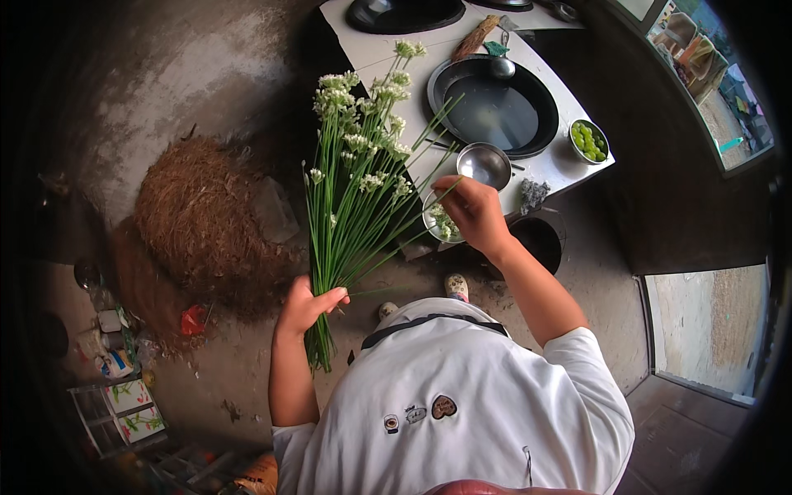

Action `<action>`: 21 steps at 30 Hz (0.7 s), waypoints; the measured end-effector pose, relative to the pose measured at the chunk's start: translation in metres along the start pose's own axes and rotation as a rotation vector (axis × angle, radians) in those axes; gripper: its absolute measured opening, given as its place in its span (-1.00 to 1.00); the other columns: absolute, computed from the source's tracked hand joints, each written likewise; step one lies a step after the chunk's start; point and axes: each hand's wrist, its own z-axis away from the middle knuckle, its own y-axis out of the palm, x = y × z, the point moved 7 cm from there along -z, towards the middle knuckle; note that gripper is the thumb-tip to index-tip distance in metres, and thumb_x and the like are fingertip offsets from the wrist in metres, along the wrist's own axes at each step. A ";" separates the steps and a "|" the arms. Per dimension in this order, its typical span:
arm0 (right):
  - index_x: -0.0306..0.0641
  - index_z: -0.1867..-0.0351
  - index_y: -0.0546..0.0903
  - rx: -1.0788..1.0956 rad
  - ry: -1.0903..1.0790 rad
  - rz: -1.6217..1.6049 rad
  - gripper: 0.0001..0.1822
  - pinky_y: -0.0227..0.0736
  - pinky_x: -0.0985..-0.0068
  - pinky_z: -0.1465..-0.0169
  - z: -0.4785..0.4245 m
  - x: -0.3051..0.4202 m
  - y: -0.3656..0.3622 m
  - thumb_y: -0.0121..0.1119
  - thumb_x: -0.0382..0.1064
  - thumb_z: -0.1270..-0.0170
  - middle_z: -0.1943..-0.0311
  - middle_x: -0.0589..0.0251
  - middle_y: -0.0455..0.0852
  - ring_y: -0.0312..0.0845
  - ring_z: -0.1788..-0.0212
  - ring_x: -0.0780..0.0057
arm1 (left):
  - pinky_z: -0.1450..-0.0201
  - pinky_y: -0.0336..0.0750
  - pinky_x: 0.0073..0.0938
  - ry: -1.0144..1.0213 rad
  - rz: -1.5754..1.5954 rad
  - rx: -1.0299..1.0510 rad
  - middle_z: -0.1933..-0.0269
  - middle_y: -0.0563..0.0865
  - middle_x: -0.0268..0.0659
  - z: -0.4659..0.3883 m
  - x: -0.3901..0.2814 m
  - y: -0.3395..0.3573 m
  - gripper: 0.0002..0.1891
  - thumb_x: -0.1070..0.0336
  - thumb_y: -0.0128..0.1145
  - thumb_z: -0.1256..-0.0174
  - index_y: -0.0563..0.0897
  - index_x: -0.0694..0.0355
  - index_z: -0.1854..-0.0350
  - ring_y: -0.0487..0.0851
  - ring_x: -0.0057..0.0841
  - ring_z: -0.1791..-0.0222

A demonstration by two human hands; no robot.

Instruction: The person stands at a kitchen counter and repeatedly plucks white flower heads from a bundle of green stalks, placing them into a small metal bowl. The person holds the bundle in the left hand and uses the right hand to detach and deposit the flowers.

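Note:
My left hand (pixel 312 303) is closed around the lower stems of a large bunch of green flower stalks (pixel 346 229) with white blossom heads, likely garlic chives. Over the bunch's right side, my right hand (pixel 473 210) has thumb and fingertips pinched at the top of one thin stalk. Just beneath that hand, a metal bowl (pixel 427 213) holds picked white flower heads (pixel 442 224). An empty-looking steel bowl (pixel 484 166) stands beside it on the white tiled counter (pixel 402 93).
A large wok (pixel 495 111) with liquid and a ladle (pixel 502 67) is set in the counter. Beyond are a bowl of green fruit or vegetables (pixel 589 142), grey scouring wool (pixel 533 195) and a dark bucket (pixel 535 244). Dry brush (pixel 198 210) is heaped on the floor at left.

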 end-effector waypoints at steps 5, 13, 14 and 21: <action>-0.27 0.30 0.59 -0.042 0.018 0.645 -0.89 0.46 0.44 0.39 0.020 -0.052 0.000 0.17 -0.41 -0.11 0.42 0.15 0.61 0.56 0.45 0.17 | 0.53 0.35 -0.68 0.010 -0.010 -0.011 0.50 0.64 -0.32 -0.003 -0.002 0.006 -0.89 0.35 0.17 -0.12 0.59 0.30 0.44 0.45 -0.74 0.61; -0.31 0.36 0.50 -0.474 -0.364 0.131 -0.87 0.32 0.58 0.36 0.038 0.046 -0.028 0.16 -0.52 -0.04 0.45 0.20 0.47 0.39 0.42 0.41 | 0.51 0.41 -0.68 0.028 -0.031 -0.074 0.46 0.66 -0.34 -0.010 0.000 0.018 -0.87 0.37 0.17 -0.14 0.59 0.31 0.32 0.56 -0.71 0.50; -0.28 0.33 0.51 -0.474 -0.444 0.177 -0.82 0.34 0.52 0.29 0.040 0.060 -0.028 0.18 -0.51 0.01 0.40 0.20 0.49 0.41 0.36 0.36 | 0.50 0.42 -0.67 0.043 -0.042 -0.082 0.45 0.66 -0.34 -0.011 0.000 0.020 -0.87 0.37 0.17 -0.14 0.59 0.31 0.32 0.57 -0.70 0.48; -0.11 0.06 0.51 -0.120 -0.397 0.787 -0.61 -0.07 0.16 -0.31 0.006 0.077 -0.011 0.23 -0.19 -0.01 0.05 0.32 0.53 0.35 -0.12 0.31 | 0.49 0.45 -0.66 0.080 -0.093 -0.079 0.43 0.67 -0.33 -0.016 -0.005 0.030 -0.87 0.39 0.16 -0.15 0.59 0.33 0.30 0.59 -0.69 0.47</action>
